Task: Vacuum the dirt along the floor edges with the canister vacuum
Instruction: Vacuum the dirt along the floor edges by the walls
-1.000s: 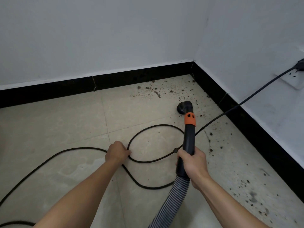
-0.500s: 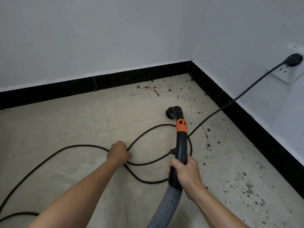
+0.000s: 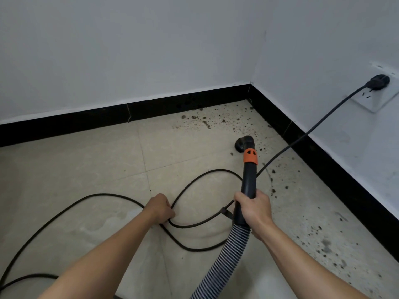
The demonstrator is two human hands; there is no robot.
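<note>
Black vacuum wand [image 3: 248, 180] with orange collar [image 3: 250, 156], round nozzle [image 3: 241, 145] down on floor [image 3: 97, 169] amid dirt [image 3: 207, 124] near baseboards [image 3: 194, 102].

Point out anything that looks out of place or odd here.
Dirt lies scattered in the corner and along the right baseboard. The cord loops loosely over the floor, gripped by the left hand, and runs raised from the plug right past the wand held by the right hand, where it could snag.
</note>
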